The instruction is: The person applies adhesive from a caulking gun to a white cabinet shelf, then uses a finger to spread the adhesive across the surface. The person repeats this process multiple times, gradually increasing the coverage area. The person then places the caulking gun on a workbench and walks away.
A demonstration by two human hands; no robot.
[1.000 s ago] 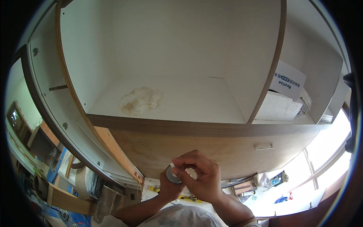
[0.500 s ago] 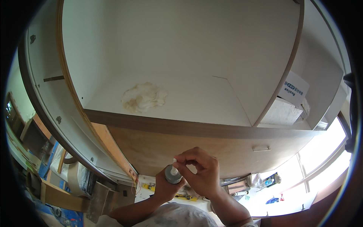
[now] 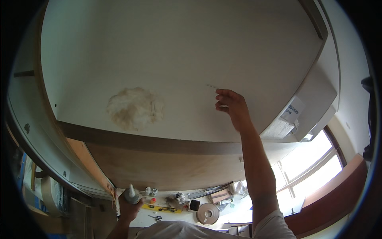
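Observation:
Low at the left, my left hand [image 3: 128, 208] is wrapped round a grey bottle [image 3: 130, 198] with a pale tapered nozzle pointing up. My right hand [image 3: 234, 106] reaches up into the open white cabinet [image 3: 179, 51], its fingers curled together. A tiny pale spot shows at its fingertips; I cannot make out whether this is a small thing held there. Just beyond the fingertips runs a short thin dark line [image 3: 211, 85] on the cabinet's inner surface. To the left of this hand, a whitish-brown crumpled patch [image 3: 136, 108] lies on the cabinet's floor.
Below the cabinet's brown front edge [image 3: 135, 137], a worktop holds scissors [image 3: 156, 218], a yellow level [image 3: 157, 207], a roll of edging tape [image 3: 207, 214] and small white bottles [image 3: 151, 191]. A white box [image 3: 291, 110] sits in the right-hand compartment, near a bright window.
My right hand has left the bottle's nozzle and moved up into the cabinet. My left hand has carried the bottle down and left. The whole view has shifted.

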